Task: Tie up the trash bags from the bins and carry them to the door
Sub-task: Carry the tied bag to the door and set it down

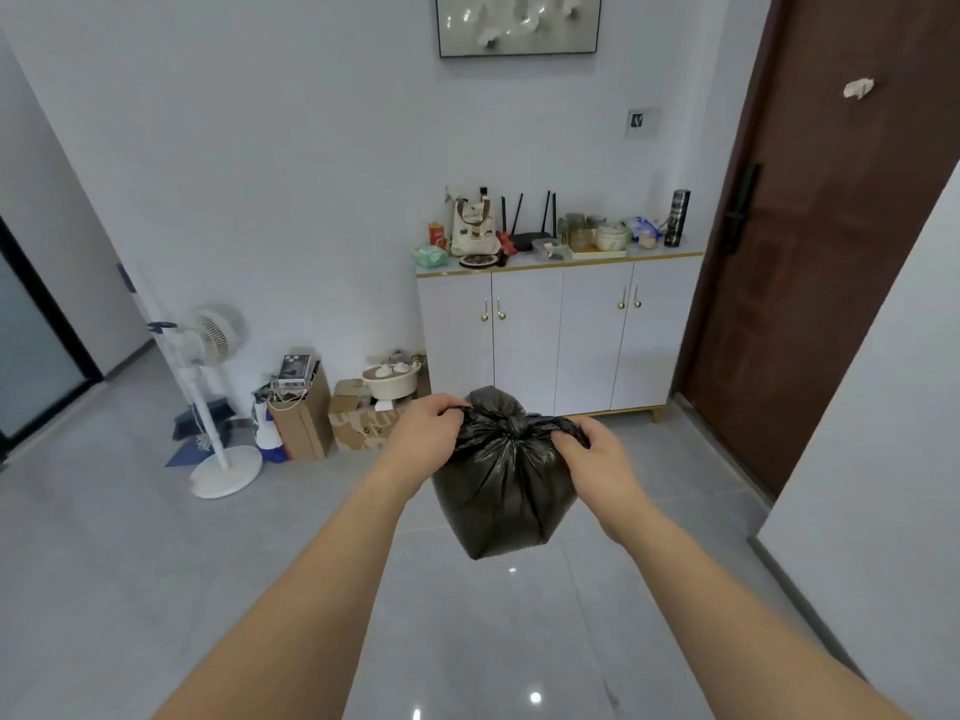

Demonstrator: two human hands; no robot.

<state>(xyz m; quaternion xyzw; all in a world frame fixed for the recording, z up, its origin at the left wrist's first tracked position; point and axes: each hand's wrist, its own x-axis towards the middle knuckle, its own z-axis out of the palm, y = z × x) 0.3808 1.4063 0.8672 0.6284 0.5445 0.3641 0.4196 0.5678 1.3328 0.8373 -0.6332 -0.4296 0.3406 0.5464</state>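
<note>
A full black trash bag (503, 491) hangs in the air in front of me, above the grey tiled floor. Its top is gathered into a knot at the middle. My left hand (423, 433) grips one twisted end of the bag's top on the left. My right hand (597, 454) pinches the other twisted end on the right. The brown wooden door (810, 262) with a black handle stands at the right, past the bag.
A white cabinet (558, 335) with cluttered top stands against the far wall beside the door. Cardboard boxes (332, 418) and a white standing fan (208, 397) sit on the floor at the left. A white wall corner (872, 459) juts in at the right.
</note>
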